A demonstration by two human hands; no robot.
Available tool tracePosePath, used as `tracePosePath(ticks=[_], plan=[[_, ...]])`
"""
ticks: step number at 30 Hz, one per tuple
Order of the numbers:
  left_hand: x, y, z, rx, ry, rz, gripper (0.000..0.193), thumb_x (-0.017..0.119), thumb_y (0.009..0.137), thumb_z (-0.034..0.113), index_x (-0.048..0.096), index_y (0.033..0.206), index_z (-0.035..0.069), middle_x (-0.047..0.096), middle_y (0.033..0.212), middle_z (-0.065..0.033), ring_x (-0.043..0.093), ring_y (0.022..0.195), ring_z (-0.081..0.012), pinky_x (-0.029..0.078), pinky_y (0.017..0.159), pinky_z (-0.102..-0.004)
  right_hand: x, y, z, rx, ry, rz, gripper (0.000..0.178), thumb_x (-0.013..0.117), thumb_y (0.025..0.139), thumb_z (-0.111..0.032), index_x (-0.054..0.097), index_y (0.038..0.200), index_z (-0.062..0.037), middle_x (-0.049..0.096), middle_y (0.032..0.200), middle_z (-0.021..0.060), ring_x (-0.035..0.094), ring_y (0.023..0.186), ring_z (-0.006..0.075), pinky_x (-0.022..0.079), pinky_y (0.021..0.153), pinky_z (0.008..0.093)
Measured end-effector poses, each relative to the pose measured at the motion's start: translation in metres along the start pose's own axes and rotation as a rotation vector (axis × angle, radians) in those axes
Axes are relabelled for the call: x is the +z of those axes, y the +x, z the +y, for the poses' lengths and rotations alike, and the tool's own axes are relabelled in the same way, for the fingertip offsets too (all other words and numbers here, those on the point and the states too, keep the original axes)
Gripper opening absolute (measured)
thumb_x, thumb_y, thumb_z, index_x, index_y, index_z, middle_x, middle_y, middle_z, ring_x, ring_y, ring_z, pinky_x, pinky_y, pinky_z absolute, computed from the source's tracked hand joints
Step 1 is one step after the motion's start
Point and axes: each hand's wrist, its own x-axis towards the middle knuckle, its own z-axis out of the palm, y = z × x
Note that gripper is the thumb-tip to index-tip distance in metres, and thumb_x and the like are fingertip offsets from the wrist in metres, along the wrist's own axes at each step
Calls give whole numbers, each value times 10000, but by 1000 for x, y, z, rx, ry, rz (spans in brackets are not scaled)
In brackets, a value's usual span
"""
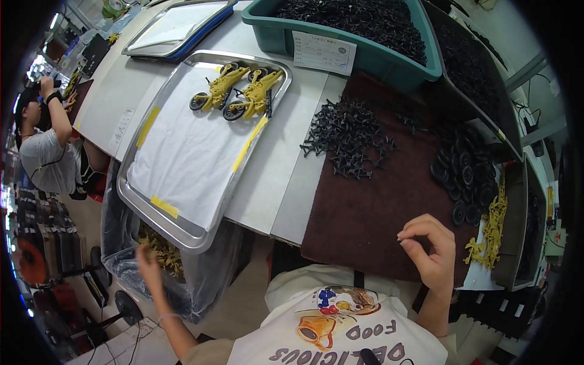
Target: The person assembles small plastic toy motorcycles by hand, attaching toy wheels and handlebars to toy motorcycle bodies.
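My left hand [148, 263] reaches down at the left into a bin lined with clear plastic [201, 286]. It is next to a heap of yellow plastic parts [164, 252] in there; its fingers are blurred, and any hold is hidden. Over the near right part of a brown cloth [371, 225], my right hand [431, 246] is raised, thumb and index tips pinched together. Anything between those tips is too small to make out. Farther off on the cloth lie a pile of small black parts [347, 134] and a heap of black toy wheels [465, 170].
Two yellow toy motorcycles [234, 91] stand on a paper-lined metal tray [125, 188]. Behind is a teal bin [365, 55] full of black parts, with a dark bin [474, 73] beside it. Yellow parts [493, 234] lie at the right. Another person [52, 146] works at far left.
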Motion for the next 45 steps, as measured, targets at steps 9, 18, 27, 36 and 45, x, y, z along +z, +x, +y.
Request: tracePosePath(ticks=[9,18,27,36,45], plan=[[-58,-86,328,477,-788,-320,332,696,838,150,583,1138,61,508,991,-46,518,879,-191,448,759,-275,-15,6,6,-34,33,-7,122,669,750,49,652,865,11,643,846,101,632,771,195,487,684,273],[64,-118,530,1168,-235,-1371,546,732,778,111,535,1287,126,494,1196,-116,524,1033,-256,485,859,-350,-120,8,44,55,-421,262,219,632,796,-24,627,1015,-45,595,1030,64,584,889,181,472,755,272],[140,-84,630,1356,-399,-977,287,655,849,116,604,1126,67,564,1073,-100,566,970,-255,469,875,-339,-138,18,78,24,-788,1,296,684,764,-74,585,1041,-48,552,1093,94,556,1010,313,454,876,384],[178,-121,644,1541,-411,-605,318,712,816,214,584,1057,50,549,1038,-98,590,926,-252,479,812,-358,-149,8,81,-21,-743,157,195,565,803,-9,607,993,-27,630,915,96,618,866,300,496,787,382],[186,-109,642,1490,-345,-632,201,688,831,158,632,973,26,599,837,-119,588,709,-254,477,662,-336,-123,-22,49,25,-329,206,192,607,787,35,659,969,-1,685,911,73,628,742,142,490,681,245]])
